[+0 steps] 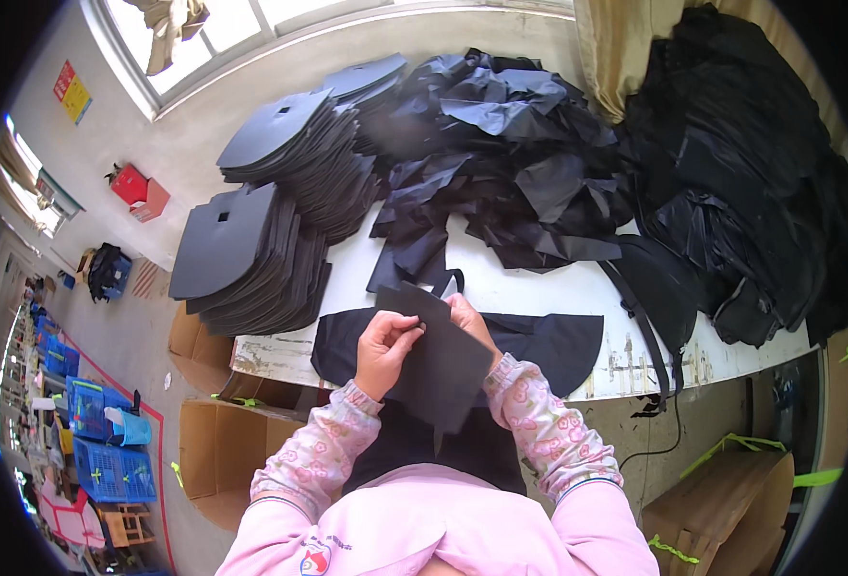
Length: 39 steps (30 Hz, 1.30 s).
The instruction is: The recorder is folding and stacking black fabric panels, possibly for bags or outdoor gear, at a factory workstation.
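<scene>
A black, flat fabric-like panel point(435, 374) hangs tilted in front of me, above the table's near edge. My left hand point(385, 350) pinches its left edge between thumb and fingers. At the upper right edge, my right hand point(472, 324) is closed on the same panel, its fingers partly hidden. Just beyond those fingertips shows a small dark loop point(453, 279) with a pale sliver, too small to identify. Under both hands a wide black cloth piece point(553, 348) with a rounded right end lies across the white table point(347, 278).
Stacks of dark panels with small square cutouts point(227, 235) stand at the left. Loose black pieces point(529, 173) heap up at the back. Black bags with straps point(731, 192) pile at the right. Cardboard boxes point(214, 451) sit below the table.
</scene>
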Each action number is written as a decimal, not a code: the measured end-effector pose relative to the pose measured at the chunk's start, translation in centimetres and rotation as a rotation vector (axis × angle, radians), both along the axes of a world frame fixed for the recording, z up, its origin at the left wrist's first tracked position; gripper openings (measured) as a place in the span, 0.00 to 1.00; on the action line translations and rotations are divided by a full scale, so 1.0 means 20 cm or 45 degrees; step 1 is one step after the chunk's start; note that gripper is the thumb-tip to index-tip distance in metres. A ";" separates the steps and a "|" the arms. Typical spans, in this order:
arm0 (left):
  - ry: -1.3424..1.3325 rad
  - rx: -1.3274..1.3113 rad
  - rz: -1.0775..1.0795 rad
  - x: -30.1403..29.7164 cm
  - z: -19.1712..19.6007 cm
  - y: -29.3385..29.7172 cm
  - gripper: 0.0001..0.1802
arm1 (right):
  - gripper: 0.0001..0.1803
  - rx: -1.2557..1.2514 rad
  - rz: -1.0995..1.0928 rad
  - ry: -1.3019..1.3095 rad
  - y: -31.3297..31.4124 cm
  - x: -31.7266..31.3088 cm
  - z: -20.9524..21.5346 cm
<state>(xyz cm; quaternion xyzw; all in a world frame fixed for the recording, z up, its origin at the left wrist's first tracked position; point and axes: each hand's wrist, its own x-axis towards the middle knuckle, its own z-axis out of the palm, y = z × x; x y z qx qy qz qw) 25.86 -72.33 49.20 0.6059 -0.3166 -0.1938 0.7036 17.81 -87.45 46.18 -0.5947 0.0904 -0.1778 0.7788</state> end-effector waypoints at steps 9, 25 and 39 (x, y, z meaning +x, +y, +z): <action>-0.849 0.245 0.057 -0.01 0.05 -0.21 0.06 | 0.36 -0.078 0.412 0.080 -0.24 -0.34 0.33; -1.078 0.944 0.768 0.58 0.53 0.75 0.11 | 0.16 -0.544 0.234 0.776 -1.02 -0.66 -0.17; -0.465 1.187 -1.553 0.21 0.06 -0.87 0.34 | 0.19 -1.243 -0.117 0.540 -0.62 -0.63 0.20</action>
